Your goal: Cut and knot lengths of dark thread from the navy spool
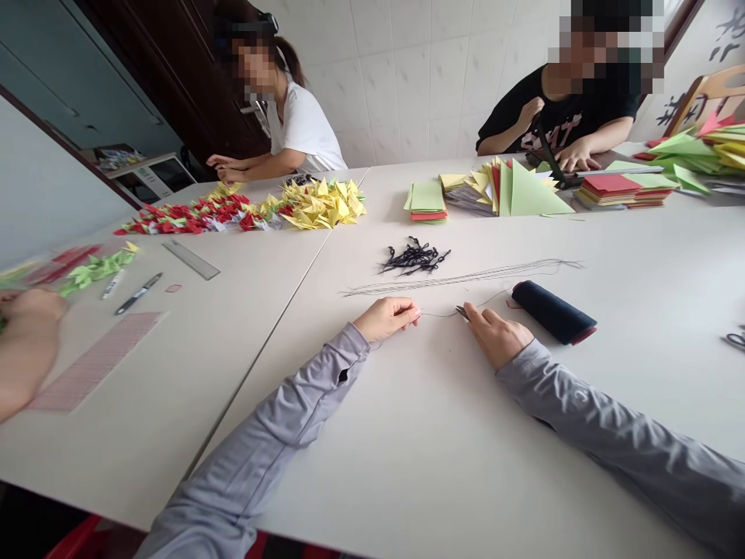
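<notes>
My left hand [389,317] rests on the white table [442,435], its fingers pinched on one end of a thin dark thread [442,314]. That thread runs right to my right hand [494,332], which is closed on a small metal tool [462,312], perhaps snips, at the thread. A dark spool of thread [552,312] lies just right of my right hand. Beyond my hands lie a bundle of long cut threads [466,278] and a small pile of black knotted pieces [414,258]. Both arms wear grey sleeves.
Folded paper cranes [261,208] in red and yellow are heaped at the back left. Stacks of coloured paper [494,190] sit at the back right. Two people sit across the table. Another person's hand [26,341] is at the left, near a pen [138,293] and a ruler [190,258].
</notes>
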Motion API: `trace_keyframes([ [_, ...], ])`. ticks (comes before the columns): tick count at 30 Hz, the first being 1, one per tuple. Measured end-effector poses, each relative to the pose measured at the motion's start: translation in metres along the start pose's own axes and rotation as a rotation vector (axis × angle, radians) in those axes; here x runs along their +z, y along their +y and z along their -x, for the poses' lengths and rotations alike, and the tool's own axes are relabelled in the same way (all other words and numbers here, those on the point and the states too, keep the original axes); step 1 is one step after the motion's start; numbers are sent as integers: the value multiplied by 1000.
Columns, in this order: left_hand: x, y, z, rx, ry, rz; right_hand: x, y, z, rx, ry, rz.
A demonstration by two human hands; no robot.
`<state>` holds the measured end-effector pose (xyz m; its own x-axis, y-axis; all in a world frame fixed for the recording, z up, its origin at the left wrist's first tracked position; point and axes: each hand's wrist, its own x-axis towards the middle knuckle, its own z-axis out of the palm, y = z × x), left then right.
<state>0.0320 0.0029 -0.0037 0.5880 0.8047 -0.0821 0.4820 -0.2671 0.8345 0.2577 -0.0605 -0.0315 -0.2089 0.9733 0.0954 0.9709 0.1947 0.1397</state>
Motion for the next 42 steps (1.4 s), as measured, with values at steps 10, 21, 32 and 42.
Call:
trace_keyframes([
  [10,0,-1,1,6,7,2,-12,-3,0,-12,-93,2],
  [21,0,-1,4,7,12,20,-8,-2,3,-27,-25,-50],
  [32,-3,3,7,-130,38,332,-4,11,12,-156,273,-631],
  [42,-2,26,17,-103,10,431,-14,-5,14,-308,332,-780],
])
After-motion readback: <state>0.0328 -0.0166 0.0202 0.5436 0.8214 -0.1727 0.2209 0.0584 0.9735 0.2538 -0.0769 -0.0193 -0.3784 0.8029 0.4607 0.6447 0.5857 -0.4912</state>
